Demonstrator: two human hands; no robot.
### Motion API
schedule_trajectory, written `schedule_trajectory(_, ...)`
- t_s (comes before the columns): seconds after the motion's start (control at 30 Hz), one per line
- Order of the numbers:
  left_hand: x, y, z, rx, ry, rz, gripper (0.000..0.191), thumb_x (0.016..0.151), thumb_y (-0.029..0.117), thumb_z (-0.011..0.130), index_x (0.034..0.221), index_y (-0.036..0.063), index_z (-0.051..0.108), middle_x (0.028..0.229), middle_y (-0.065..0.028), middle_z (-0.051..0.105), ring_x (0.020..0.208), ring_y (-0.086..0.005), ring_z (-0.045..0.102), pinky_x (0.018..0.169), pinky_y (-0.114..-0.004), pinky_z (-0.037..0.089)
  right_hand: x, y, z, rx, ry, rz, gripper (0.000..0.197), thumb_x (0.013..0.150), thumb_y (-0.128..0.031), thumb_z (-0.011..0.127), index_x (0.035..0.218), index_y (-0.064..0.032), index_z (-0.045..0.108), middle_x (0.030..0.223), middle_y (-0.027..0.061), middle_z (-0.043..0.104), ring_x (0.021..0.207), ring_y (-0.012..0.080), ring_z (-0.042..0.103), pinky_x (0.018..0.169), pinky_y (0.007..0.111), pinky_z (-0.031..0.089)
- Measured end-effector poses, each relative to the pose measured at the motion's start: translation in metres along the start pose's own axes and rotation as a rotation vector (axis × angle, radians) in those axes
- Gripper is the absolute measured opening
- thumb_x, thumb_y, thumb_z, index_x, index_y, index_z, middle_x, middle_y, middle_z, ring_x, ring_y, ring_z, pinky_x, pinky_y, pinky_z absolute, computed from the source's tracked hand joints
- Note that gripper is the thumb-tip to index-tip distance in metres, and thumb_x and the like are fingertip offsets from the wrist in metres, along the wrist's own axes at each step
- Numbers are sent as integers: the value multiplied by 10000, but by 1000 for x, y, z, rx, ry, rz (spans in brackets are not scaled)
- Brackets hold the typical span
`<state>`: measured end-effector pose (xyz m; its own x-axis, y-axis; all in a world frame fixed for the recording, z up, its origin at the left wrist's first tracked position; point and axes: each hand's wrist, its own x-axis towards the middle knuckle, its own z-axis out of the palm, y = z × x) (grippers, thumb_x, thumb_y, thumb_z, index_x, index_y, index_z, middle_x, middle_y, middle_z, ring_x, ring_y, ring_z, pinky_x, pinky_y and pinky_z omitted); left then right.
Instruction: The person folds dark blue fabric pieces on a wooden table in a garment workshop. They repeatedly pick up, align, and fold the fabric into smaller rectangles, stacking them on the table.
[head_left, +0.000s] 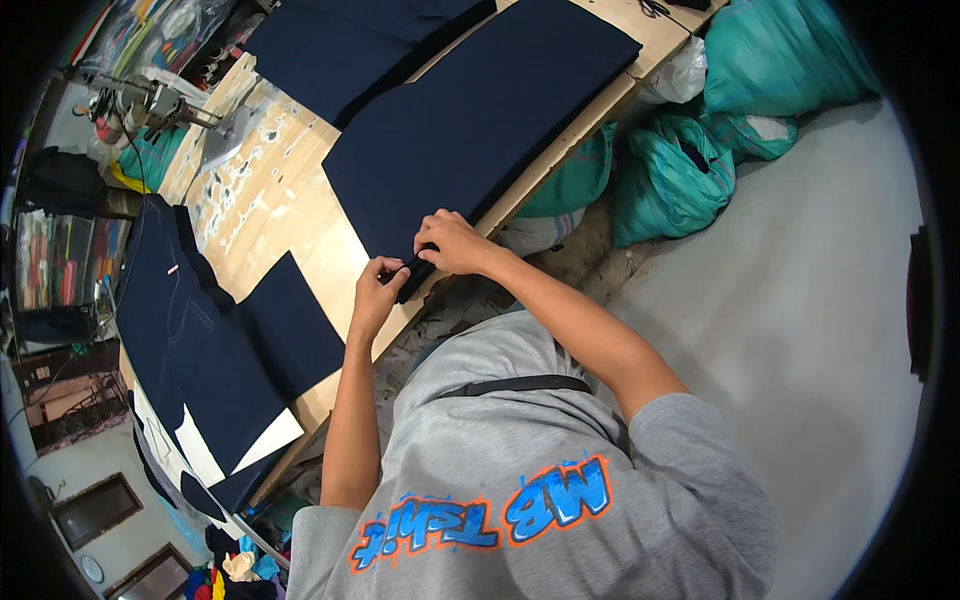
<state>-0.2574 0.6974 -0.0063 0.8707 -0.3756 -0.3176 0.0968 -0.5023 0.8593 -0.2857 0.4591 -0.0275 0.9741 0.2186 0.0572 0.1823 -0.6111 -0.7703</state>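
A thick stack of dark navy fabric (480, 120) lies along the near edge of a wooden table (300, 180). My left hand (377, 291) pinches the near corner of the stack between thumb and fingers. Just to its right, my right hand (452, 244) grips the same layered edge, its fingers curled over the top. The fingertips hide part of the cloth edges between them. To the left lies more cut navy fabric (172, 330), marked with pale chalk lines, and a small pink piece of chalk (173, 268) rests on it.
Another navy stack (360, 52) lies at the far side. A fabric cutting machine (157, 105) stands at the upper left. White paper pieces (199, 446) lie near the lower left corner. Scissors (654, 9) rest at the table's far end. Green sacks (671, 184) stand on the floor at right.
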Motion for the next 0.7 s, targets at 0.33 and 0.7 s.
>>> schedule_trajectory(0.33, -2, 18, -9, 96, -36, -32, 207, 1049, 212, 753, 1106, 18, 710, 936, -64, 720, 851, -145, 632, 784, -319, 516, 4, -1, 8, 61, 79, 27, 140, 953, -226, 755, 1010, -111, 812, 1071, 90, 729, 1156, 314, 605, 1084, 476, 425)
schedule_trajectory(0.7, -1, 8, -12, 403, 88, 321, 273, 962, 125, 799, 1197, 27, 701, 1043, -186, 748, 990, -351, 732, 877, -449, 573, 10, -10, 8, 11, 128, -49, 133, 988, -193, 731, 1059, -96, 787, 1085, 85, 721, 1130, 302, 625, 1042, 449, 441)
